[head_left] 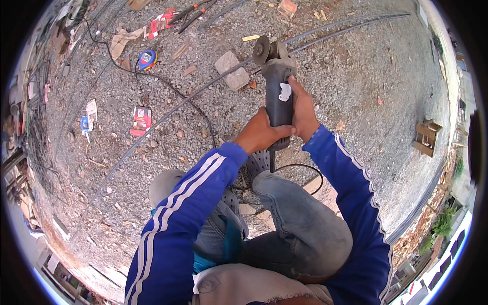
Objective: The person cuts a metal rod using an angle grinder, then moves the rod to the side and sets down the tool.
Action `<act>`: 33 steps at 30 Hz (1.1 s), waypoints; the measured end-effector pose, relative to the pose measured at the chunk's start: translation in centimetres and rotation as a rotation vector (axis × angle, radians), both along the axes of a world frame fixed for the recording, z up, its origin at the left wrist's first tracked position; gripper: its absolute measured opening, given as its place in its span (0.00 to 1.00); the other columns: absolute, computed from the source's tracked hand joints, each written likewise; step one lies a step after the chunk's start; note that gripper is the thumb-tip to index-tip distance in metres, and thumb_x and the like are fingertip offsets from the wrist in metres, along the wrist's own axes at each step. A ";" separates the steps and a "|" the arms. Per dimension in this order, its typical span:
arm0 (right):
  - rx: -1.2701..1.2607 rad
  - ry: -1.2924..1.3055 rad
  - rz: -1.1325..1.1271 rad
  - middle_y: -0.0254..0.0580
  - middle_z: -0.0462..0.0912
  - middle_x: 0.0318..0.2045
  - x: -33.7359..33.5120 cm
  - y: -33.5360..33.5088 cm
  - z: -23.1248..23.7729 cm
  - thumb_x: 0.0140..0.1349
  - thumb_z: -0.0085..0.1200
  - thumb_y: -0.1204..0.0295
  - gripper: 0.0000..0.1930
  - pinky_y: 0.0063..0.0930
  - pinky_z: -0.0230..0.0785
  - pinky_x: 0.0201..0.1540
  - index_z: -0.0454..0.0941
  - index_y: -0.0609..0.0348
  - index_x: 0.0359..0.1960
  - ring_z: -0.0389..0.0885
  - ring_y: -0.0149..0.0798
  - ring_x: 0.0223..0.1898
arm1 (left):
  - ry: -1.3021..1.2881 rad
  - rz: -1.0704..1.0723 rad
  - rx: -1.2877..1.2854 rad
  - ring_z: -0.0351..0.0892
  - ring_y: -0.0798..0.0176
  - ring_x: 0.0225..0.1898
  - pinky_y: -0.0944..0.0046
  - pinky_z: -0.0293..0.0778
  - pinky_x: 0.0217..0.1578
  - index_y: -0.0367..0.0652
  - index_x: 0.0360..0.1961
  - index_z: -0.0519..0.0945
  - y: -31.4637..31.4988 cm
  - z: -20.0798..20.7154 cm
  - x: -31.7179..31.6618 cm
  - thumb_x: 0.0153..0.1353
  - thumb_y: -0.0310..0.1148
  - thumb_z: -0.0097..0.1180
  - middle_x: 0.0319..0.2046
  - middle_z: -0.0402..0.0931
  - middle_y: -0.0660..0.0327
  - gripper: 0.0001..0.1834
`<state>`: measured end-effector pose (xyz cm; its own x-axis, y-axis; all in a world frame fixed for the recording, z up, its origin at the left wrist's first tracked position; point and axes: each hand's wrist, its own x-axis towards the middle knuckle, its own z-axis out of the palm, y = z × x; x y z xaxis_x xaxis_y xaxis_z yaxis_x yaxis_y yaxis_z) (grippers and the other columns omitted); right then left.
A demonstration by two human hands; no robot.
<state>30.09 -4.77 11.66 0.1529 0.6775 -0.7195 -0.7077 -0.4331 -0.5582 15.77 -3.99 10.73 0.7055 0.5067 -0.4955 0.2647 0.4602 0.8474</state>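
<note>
I hold a dark angle grinder (278, 101) out in front of me, its cutting disc (262, 50) at the far end. My left hand (260, 133) is wrapped round the rear of its body, the thumb across it. On the right side of the body, my right hand (304, 111) grips with a finger stretched forward. Past the grinder's head runs a long steel bar (168, 116), which crosses a pale stone block (232, 71). Whether the disc touches the bar I cannot tell. A black cord comes out of the grinder's rear.
The ground is gravel. A blue tape measure (148, 59), a red packet (141, 121) and long-handled cutters (190, 15) lie to the left and far left. The black cord (203, 114) winds across the gravel. A cardboard box (427, 137) sits at the right. My shoe (259, 161) is close behind the grinder.
</note>
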 end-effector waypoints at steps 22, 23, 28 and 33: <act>0.007 -0.288 0.108 0.36 0.77 0.28 -0.5 1.1 0.5 0.61 0.56 0.47 0.28 0.26 0.75 0.28 0.75 0.63 0.43 0.78 0.31 0.25 | -0.003 0.003 0.160 0.75 0.58 0.47 0.63 0.72 0.49 0.27 0.59 0.57 0.2 1.0 -0.4 0.48 0.36 0.70 0.46 0.72 0.51 0.44; -0.001 -0.367 0.156 0.35 0.77 0.27 -0.5 1.3 0.8 0.58 0.62 0.53 0.25 0.25 0.74 0.27 0.75 0.64 0.42 0.78 0.30 0.24 | 0.015 -0.008 0.161 0.76 0.58 0.47 0.63 0.72 0.49 0.27 0.59 0.57 0.3 1.1 -0.3 0.48 0.37 0.70 0.47 0.72 0.51 0.44; 0.048 -0.327 0.303 0.41 0.80 0.28 0.0 1.9 1.8 0.50 0.65 0.67 0.16 0.28 0.74 0.28 0.77 0.65 0.36 0.80 0.33 0.26 | 0.131 -0.057 0.223 0.78 0.54 0.48 0.61 0.73 0.49 0.27 0.60 0.56 0.9 2.1 -1.0 0.49 0.45 0.70 0.46 0.74 0.45 0.48; 0.022 -0.628 0.427 0.38 0.81 0.28 1.8 3.1 1.2 0.46 0.67 0.71 0.18 0.27 0.70 0.27 0.78 0.67 0.38 0.78 0.29 0.25 | 0.367 -0.298 0.633 0.76 0.45 0.52 0.53 0.71 0.52 0.34 0.53 0.73 5.4 1.0 -6.4 0.55 0.53 0.63 0.50 0.76 0.44 0.35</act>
<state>31.92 -1.66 12.83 0.2506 0.7827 -0.5698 -0.0273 -0.5826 -0.8123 9.36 1.37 11.73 0.7033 0.5852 -0.4035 0.6144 -0.2149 0.7592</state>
